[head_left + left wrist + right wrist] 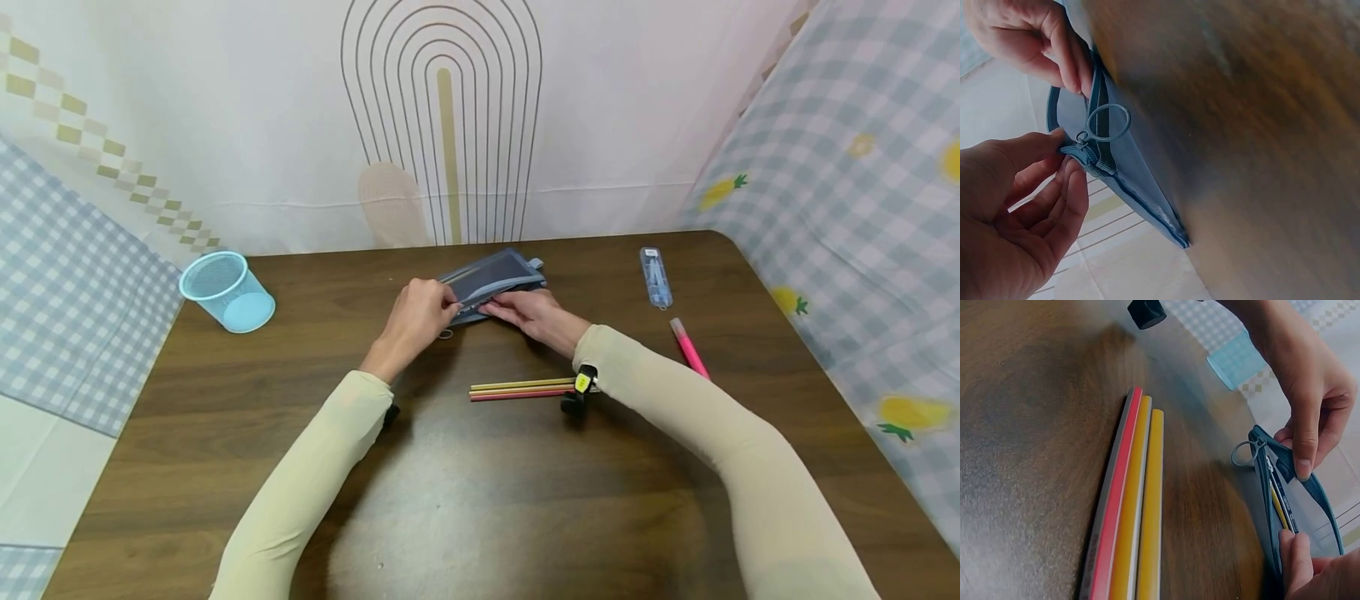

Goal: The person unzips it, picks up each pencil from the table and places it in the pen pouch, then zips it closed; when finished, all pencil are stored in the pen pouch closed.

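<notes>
A blue zip pencil pouch (491, 279) with a see-through mesh side is held above the far middle of the table, its zipper open. My left hand (420, 315) pinches the pouch's edge at the zipper end, thumb against fingers, beside the zipper's pull ring (1109, 122). On the other side, my right hand (534, 315) grips the near edge of the opening, its fingertips at the mouth. Inside the pouch, slim pencils (1282, 500), one yellow and one dark, show between the two edges. Part of the right hand is cut off in the right wrist view.
Several pencils (517, 389), yellow and red, lie together under my right forearm. At the right are a pink highlighter (692, 350) and a slim clear-blue case (656, 277). A light-blue mesh cup (225, 287) lies tilted at the far left. Fabric hangs behind the table.
</notes>
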{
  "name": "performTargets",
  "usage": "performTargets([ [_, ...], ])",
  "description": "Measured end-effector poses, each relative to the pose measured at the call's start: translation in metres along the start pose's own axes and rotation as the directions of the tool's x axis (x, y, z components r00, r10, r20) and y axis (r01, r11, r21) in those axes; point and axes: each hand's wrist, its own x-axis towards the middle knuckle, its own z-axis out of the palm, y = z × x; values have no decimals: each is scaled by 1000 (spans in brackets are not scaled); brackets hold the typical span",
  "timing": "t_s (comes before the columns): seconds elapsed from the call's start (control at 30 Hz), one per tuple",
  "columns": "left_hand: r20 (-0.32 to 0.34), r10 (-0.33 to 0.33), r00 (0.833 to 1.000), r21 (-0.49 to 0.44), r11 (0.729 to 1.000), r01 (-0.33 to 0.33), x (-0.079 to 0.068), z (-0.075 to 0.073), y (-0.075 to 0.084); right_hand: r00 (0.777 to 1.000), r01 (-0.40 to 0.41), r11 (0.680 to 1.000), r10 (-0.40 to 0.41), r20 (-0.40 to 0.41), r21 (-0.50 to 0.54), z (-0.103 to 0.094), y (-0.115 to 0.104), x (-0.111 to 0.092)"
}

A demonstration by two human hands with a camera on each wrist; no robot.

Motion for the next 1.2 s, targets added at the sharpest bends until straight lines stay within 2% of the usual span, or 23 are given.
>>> performTargets([
  [0.13,-3,3,1000,4,1000,-3,0,0,0,1000,-20,999,20,-15,-26,0,-2,0],
  [0.4,-9,12,1000,-4,1000,-12,1,-1,0,996,-87,996,88,20,-36,-7,-8,-9],
  [0.47,-3,10,1000,-10,1000,-10,1,-1,0,996,-73,993,77,42,-88,-10,-8,-13],
  [0.53,-2,5,1000,-10,1000,-5,2,-1,0,996,-36,982,51,78,-183,-13,-7,-18],
  [0.6,-3,2,1000,-9,1000,-2,2,-1,0,991,19,951,22,132,-307,-16,-5,-23],
  [0.63,-5,3,1000,-6,1000,-3,2,-1,0,985,64,921,3,172,-384,-18,-4,-26],
  [0.67,-8,5,1000,-6,1000,-5,3,-2,0,977,115,878,-15,213,-465,-20,-4,-29],
  [0.7,-10,9,1000,-7,1000,-9,3,-2,0,964,178,812,-31,264,-556,-22,-3,-32],
  [0.73,-12,10,1000,-8,1000,-10,3,-2,0,944,256,722,-44,326,-643,-24,-3,-35],
  [0.77,-14,11,1000,-9,1000,-11,2,-2,0,917,346,604,-53,396,-718,-27,-2,-37],
  [0.8,-13,10,1000,-10,1000,-10,2,-2,0,881,439,462,-54,470,-770,-29,-2,-40],
  [0.83,-11,11,1000,-12,1000,-11,2,-2,1,841,526,304,-48,539,-794,-31,-3,-44],
  [0.87,-8,10,1000,-14,1000,-11,2,-1,1,798,598,158,-28,602,-786,-33,-3,-47],
  [0.9,-4,10,1000,-16,1000,-10,2,0,1,754,656,36,-2,657,-754,-35,-3,-51],
  [0.93,-2,11,1000,-18,1000,-11,2,0,1,716,698,-60,26,698,-714,-35,-3,-55],
  [0.97,0,11,1000,-18,1000,-11,2,1,1,686,725,-134,56,725,-675,-35,-2,-59],
  [1.0,1,14,1000,-16,1000,-14,2,1,1,669,739,-184,84,739,-648,-35,-1,-64],
  [1.03,0,15,1000,-16,1000,-15,3,2,1,661,743,-224,107,742,-630,-34,0,-68],
  [1.1,0,13,1000,-17,1000,-13,3,3,1,667,733,-281,122,735,-619,-33,3,-75],
  [1.2,5,8,1000,-20,1000,-8,3,2,-1,694,695,-365,112,712,-620,-31,5,-84],
])
